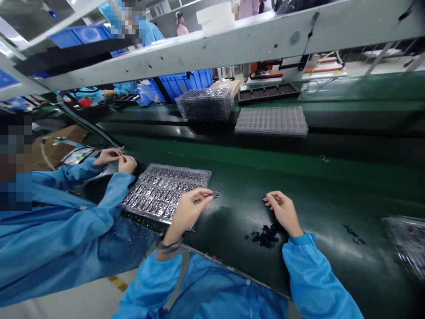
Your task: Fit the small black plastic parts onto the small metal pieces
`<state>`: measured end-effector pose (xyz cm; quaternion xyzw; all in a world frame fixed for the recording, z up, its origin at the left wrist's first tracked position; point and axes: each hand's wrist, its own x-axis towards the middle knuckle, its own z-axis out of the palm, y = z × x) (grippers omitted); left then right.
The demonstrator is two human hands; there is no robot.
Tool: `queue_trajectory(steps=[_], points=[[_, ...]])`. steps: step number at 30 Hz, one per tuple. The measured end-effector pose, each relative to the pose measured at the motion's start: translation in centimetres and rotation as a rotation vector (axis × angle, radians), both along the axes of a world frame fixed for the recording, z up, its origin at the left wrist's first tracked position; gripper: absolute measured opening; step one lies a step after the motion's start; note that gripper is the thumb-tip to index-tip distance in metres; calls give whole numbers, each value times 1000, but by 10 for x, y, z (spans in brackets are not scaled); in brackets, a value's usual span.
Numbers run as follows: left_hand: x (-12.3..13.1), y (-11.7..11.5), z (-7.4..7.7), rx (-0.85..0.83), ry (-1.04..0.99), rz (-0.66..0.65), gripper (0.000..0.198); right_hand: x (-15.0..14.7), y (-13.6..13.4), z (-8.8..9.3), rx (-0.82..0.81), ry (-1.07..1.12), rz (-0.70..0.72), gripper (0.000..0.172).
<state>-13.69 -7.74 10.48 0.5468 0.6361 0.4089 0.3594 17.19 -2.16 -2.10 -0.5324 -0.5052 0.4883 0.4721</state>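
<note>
My left hand [191, 209] pinches a small metallic part [216, 194] between thumb and fingertips, at the right edge of a clear tray [208, 173] filled with rows of similar small shiny parts. My right hand [282, 210] hovers over the green bench, its thumb and fingertips pressed together around something dark and too small to make out. Just below it lies a loose pile of small black pieces [265, 236], with a few scattered at its left side.
A co-worker's hands [126, 163] work left of the tray. Stacked clear trays [206, 105] and an unfilled clear tray [271, 121] stand behind on the dark ledge. Further right are a few loose parts [354, 234] and another clear tray [407, 241]. A white beam [252, 40] crosses overhead.
</note>
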Motion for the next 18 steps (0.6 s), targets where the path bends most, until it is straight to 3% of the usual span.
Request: queue_trajectory(steps=[4,8,13,18], points=[[-89,4,19,46,215,202,35,-1,-1,-1,33,-79,27,53],[-155,32,0,-24,230,401,41,-1,-1,-4,57,-149,42,46],[-180,53,-40,-93,229,511,35,1,-1,-4,64,-149,57,41],[-184,60,-63,-121,268,544,27,0,-2,-1,64,-161,44,44]])
